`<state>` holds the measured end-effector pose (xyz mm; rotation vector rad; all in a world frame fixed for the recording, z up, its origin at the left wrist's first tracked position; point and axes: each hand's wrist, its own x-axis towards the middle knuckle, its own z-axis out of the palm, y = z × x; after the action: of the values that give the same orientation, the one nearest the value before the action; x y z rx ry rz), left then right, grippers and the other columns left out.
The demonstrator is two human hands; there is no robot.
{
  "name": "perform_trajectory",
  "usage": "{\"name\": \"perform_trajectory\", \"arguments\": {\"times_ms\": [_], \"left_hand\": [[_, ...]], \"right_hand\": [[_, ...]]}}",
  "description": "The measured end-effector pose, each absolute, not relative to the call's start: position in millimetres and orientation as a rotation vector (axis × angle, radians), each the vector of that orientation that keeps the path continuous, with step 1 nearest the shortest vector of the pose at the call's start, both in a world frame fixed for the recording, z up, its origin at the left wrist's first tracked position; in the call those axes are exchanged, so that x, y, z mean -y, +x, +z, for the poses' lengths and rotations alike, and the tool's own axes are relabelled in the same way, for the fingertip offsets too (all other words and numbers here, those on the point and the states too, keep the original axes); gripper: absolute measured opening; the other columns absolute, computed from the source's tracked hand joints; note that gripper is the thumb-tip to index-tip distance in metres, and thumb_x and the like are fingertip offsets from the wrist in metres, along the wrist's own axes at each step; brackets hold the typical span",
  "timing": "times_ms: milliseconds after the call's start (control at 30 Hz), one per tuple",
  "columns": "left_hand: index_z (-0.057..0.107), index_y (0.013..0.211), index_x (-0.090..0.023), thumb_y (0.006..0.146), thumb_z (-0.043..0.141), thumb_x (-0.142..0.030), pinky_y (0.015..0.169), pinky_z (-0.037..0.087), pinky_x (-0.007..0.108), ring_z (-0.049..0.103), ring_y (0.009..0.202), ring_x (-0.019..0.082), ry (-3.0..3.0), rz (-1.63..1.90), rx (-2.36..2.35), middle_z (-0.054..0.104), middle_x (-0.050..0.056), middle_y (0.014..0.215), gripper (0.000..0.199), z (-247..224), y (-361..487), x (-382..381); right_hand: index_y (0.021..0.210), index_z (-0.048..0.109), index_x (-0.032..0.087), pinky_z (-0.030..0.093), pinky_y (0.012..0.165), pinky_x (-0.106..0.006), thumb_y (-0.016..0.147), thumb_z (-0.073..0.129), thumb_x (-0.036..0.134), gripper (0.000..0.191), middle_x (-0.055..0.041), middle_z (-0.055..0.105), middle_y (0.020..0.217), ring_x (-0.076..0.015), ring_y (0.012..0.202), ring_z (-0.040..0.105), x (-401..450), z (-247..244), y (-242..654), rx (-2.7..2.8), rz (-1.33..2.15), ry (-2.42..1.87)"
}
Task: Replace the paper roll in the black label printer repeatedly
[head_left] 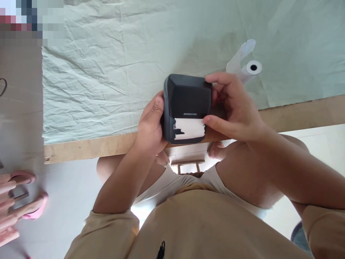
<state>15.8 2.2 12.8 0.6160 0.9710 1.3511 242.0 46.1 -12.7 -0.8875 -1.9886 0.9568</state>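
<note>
A dark label printer [190, 97] with "NIIMBOT" lettering is held upright near the table's front edge. Torn white paper [190, 128] covers part of its lower face. My left hand [151, 122] grips the printer's left side, the thumb along its edge. On the other side, my right hand [235, 108] is closed on it, one fingertip at the top right corner and the thumb by the paper's right end. Just beyond my right hand lies a white paper roll [253, 68] with a loose strip curling up.
A pale green cloth [107, 79] covers the table, creased at the left. The wooden table edge [88, 148] runs in front of my lap. Another person's foot in a pink slipper [37, 208] shows on the floor at the lower left.
</note>
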Motion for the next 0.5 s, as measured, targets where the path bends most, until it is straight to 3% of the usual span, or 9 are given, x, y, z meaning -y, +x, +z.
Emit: {"name": "perform_trajectory", "arguments": {"times_ms": [67, 133, 200, 267, 300, 400, 500], "left_hand": [[0.073, 0.08, -0.021, 0.116, 0.055, -0.021, 0.079, 0.066, 0.024, 0.076, 0.082, 0.017, 0.625, 1.346, -0.991, 0.069, 0.002, 0.077, 0.04, 14, 16, -3], [0.073, 0.083, -0.021, 0.118, 0.053, -0.025, 0.085, 0.067, 0.026, 0.077, 0.084, 0.017, 0.625, 1.334, -1.031, 0.069, 0.001, 0.076, 0.041, 14, 17, -3], [0.074, 0.086, -0.022, 0.118, 0.057, -0.03, 0.088, 0.067, 0.028, 0.077, 0.085, 0.018, 0.616, 1.314, -1.068, 0.069, 0.0, 0.077, 0.037, 12, 17, -4], [0.076, 0.09, -0.022, 0.114, 0.065, -0.034, 0.085, 0.066, 0.027, 0.074, 0.081, 0.017, 0.605, 1.296, -1.091, 0.071, 0.0, 0.079, 0.028, 11, 17, -3], [0.077, 0.092, -0.022, 0.112, 0.069, -0.036, 0.082, 0.064, 0.026, 0.072, 0.079, 0.017, 0.604, 1.293, -1.094, 0.071, -0.001, 0.081, 0.025, 10, 17, -3], [0.078, 0.095, -0.023, 0.109, 0.075, -0.045, 0.078, 0.061, 0.027, 0.069, 0.077, 0.017, 0.621, 1.3, -1.107, 0.071, 0.0, 0.083, 0.026, 9, 17, -2], [0.077, 0.096, -0.024, 0.108, 0.076, -0.053, 0.081, 0.06, 0.03, 0.071, 0.084, 0.02, 0.653, 1.283, -1.137, 0.07, 0.001, 0.085, 0.031, 8, 18, -1]], "right_hand": [[0.156, 0.058, 0.04, 0.069, 0.085, -0.048, 0.096, 0.082, 0.069, 0.071, -0.0034, 0.069, 0.107, -0.027, 0.096, 0.073, -45, -10, 242, 1.987, 0.9, -0.892], [0.15, 0.061, 0.038, 0.066, 0.07, -0.042, 0.095, 0.088, 0.061, 0.065, 0.0017, 0.066, 0.089, -0.0217, 0.077, 0.07, -41, -3, 240, 1.968, 0.809, -0.916], [0.137, 0.068, 0.037, 0.052, 0.052, -0.032, 0.1, 0.087, 0.049, 0.044, 0.0078, 0.059, 0.07, -0.0141, 0.055, 0.059, -35, 5, 235, 1.909, 0.673, -0.901], [0.121, 0.071, 0.035, 0.04, 0.044, -0.027, 0.107, 0.081, 0.041, 0.018, 0.0089, 0.062, 0.071, -0.0091, 0.048, 0.058, -29, 14, 228, 1.761, 0.537, -0.908], [0.113, 0.07, 0.033, 0.041, 0.043, -0.027, 0.109, 0.078, 0.04, 0.011, 0.0074, 0.069, 0.081, -0.0089, 0.053, 0.065, -27, 18, 224, 1.67, 0.487, -0.939], [0.099, 0.065, 0.031, 0.053, 0.05, -0.032, 0.108, 0.078, 0.046, 0.022, 0.0023, 0.077, 0.107, -0.0162, 0.076, 0.081, -26, 28, 214, 1.516, 0.425, -1.084], [0.096, 0.069, 0.032, 0.061, 0.063, -0.041, 0.106, 0.075, 0.043, 0.016, 0.0004, 0.079, 0.094, -0.021, 0.072, 0.076, -32, 33, 213, 1.778, 0.387, -1.234]]}}
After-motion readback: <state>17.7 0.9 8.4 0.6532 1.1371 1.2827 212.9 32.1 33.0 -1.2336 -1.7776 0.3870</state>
